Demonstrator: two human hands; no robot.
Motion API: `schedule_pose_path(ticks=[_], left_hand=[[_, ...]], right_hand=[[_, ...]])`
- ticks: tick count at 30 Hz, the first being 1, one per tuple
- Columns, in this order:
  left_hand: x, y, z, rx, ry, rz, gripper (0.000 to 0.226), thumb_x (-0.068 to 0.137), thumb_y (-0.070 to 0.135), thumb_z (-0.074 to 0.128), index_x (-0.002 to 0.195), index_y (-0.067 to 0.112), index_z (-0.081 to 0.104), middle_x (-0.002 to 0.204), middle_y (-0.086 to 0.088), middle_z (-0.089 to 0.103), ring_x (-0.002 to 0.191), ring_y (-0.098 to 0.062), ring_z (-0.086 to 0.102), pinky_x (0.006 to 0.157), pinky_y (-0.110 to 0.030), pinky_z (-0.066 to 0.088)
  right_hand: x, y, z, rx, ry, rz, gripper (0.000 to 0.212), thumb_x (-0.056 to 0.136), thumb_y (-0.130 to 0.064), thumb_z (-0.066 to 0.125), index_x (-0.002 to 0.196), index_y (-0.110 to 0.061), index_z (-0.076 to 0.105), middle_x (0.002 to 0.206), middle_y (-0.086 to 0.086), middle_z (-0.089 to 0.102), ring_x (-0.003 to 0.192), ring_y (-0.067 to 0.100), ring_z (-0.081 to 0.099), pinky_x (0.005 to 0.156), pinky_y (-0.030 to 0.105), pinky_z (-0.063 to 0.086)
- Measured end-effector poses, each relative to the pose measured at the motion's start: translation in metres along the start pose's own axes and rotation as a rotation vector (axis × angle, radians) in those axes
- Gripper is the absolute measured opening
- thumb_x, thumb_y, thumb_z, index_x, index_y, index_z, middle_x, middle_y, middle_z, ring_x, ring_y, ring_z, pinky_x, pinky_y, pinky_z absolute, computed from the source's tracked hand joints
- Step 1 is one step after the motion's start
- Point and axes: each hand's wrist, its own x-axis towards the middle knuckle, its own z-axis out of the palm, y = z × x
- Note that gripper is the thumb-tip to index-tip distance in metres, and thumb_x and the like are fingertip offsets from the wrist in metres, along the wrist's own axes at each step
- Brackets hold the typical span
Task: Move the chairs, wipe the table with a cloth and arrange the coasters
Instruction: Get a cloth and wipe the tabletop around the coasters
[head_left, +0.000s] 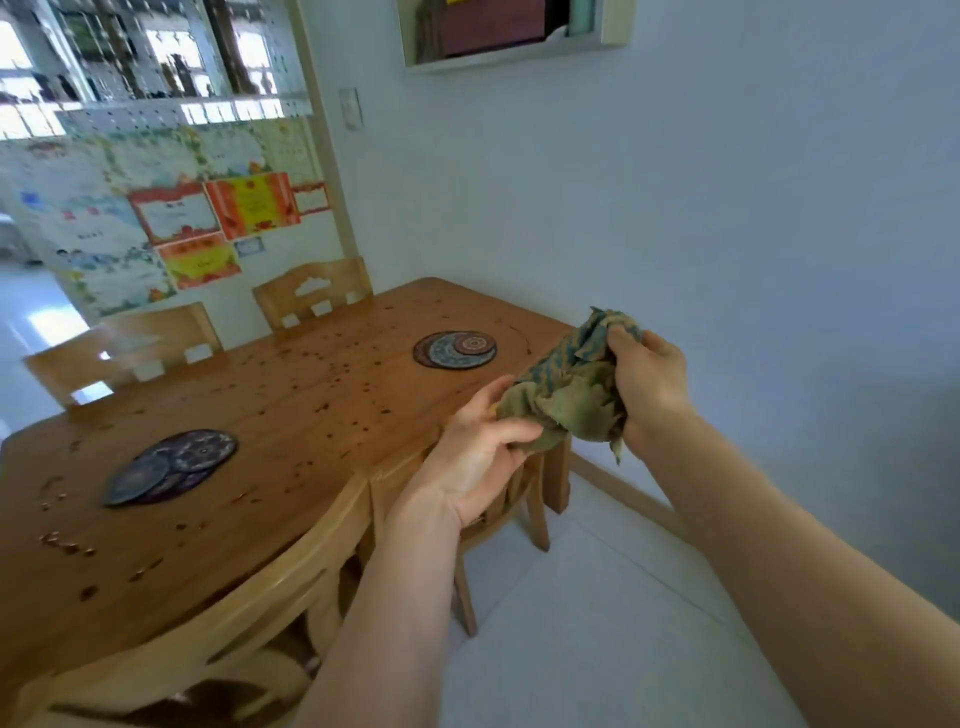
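Holding the crumpled cloth (566, 384) between both hands, I gripped its top in my right hand (649, 384) and pinched its lower edge with my left hand (483, 457). It hung by the near corner of the table (322, 395), whose top spread leftward, nearer my left hand

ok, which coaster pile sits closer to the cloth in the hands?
The blue-and-red pile of round patterned coasters near the wall end of the wooden table, just beyond the crumpled green cloth. The darker purple pile of coasters lies farther left.
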Motion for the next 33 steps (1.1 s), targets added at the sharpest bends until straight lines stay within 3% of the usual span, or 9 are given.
schedule_pose_path(ticks=[5, 10, 13, 17, 20, 22, 25, 30, 33], left_hand=[[0.003, 0.032, -0.045, 0.149, 0.308, 0.037, 0.023, 0.095, -0.005, 0.051, 0.109, 0.006, 0.066, 0.108, -0.016, 0.069, 0.093, -0.025, 0.064, 0.068, -0.029, 0.052], [0.006, 0.061, -0.085, 0.109, 0.528, 0.098, 0.013, 0.099, 0.015, 0.054, 0.098, 0.019, 0.067, 0.101, -0.007, 0.071, 0.096, -0.021, 0.065, 0.074, -0.032, 0.049], [0.009, 0.082, -0.112, 0.172, 0.597, 0.194, 0.013, 0.098, 0.017, 0.056, 0.093, 0.026, 0.064, 0.098, -0.002, 0.07, 0.091, -0.017, 0.066, 0.075, -0.032, 0.052], [0.013, 0.101, -0.139, 0.349, 0.595, 0.245, 0.012, 0.096, 0.02, 0.059, 0.104, 0.024, 0.067, 0.102, -0.002, 0.072, 0.096, -0.02, 0.068, 0.086, -0.039, 0.055], [0.018, 0.107, -0.15, 0.51, 0.571, 0.3, 0.013, 0.096, 0.019, 0.06, 0.105, 0.027, 0.066, 0.102, 0.002, 0.069, 0.094, -0.014, 0.065, 0.076, -0.027, 0.051], [0.023, 0.111, -0.157, 0.574, 0.575, 0.338, 0.017, 0.095, 0.016, 0.061, 0.105, 0.027, 0.066, 0.105, 0.005, 0.067, 0.094, -0.009, 0.062, 0.072, -0.022, 0.047], [0.03, 0.118, -0.167, 0.641, 0.61, 0.379, 0.021, 0.092, 0.012, 0.063, 0.103, 0.03, 0.066, 0.105, 0.01, 0.062, 0.094, -0.005, 0.058, 0.072, -0.021, 0.045], [0.054, 0.124, -0.183, 0.527, 0.706, 0.384, 0.024, 0.089, 0.012, 0.066, 0.101, 0.033, 0.066, 0.109, 0.009, 0.061, 0.095, -0.012, 0.06, 0.077, -0.03, 0.052], [0.073, 0.118, -0.191, 0.581, 0.751, 0.398, 0.029, 0.09, 0.014, 0.066, 0.11, 0.034, 0.063, 0.115, 0.007, 0.061, 0.101, -0.012, 0.061, 0.08, -0.028, 0.053]], right_hand=[[0.0, 0.018, 0.061, -0.111, -0.123, 0.0, 0.012, 0.095, -0.014, 0.054, 0.089, -0.013, 0.065, 0.09, 0.012, 0.069, 0.085, 0.029, 0.068, 0.077, 0.042, 0.059], [0.003, 0.042, 0.114, -0.234, -0.109, -0.095, 0.022, 0.098, -0.028, 0.052, 0.08, -0.019, 0.063, 0.072, -0.004, 0.06, 0.069, 0.013, 0.058, 0.061, 0.027, 0.048], [0.005, 0.053, 0.138, -0.386, -0.137, -0.173, 0.031, 0.1, -0.028, 0.047, 0.074, -0.013, 0.056, 0.067, 0.0, 0.053, 0.064, 0.017, 0.049, 0.057, 0.03, 0.038], [0.002, 0.066, 0.162, -0.702, -0.288, -0.4, 0.026, 0.1, -0.019, 0.044, 0.086, -0.007, 0.061, 0.079, 0.009, 0.061, 0.074, 0.029, 0.057, 0.061, 0.038, 0.046], [0.004, 0.072, 0.18, -1.083, -0.317, -0.603, 0.024, 0.1, -0.021, 0.041, 0.108, -0.02, 0.064, 0.1, 0.007, 0.062, 0.098, 0.03, 0.055, 0.066, 0.038, 0.046], [0.012, 0.07, 0.19, -1.306, -0.28, -0.648, 0.023, 0.097, -0.017, 0.04, 0.104, -0.019, 0.062, 0.103, 0.008, 0.058, 0.105, 0.031, 0.049, 0.064, 0.037, 0.041], [0.026, 0.063, 0.199, -1.224, -0.26, -0.627, 0.025, 0.094, -0.012, 0.041, 0.073, -0.016, 0.054, 0.083, 0.005, 0.056, 0.084, 0.031, 0.055, 0.058, 0.033, 0.038], [0.065, 0.054, 0.218, -0.823, -0.279, -0.322, 0.038, 0.097, -0.027, 0.04, 0.061, -0.014, 0.041, 0.061, 0.004, 0.044, 0.056, 0.023, 0.043, 0.053, 0.034, 0.032], [0.095, 0.061, 0.226, -0.788, -0.343, -0.189, 0.042, 0.096, -0.032, 0.041, 0.057, -0.016, 0.036, 0.055, 0.001, 0.036, 0.051, 0.02, 0.036, 0.053, 0.033, 0.03]])
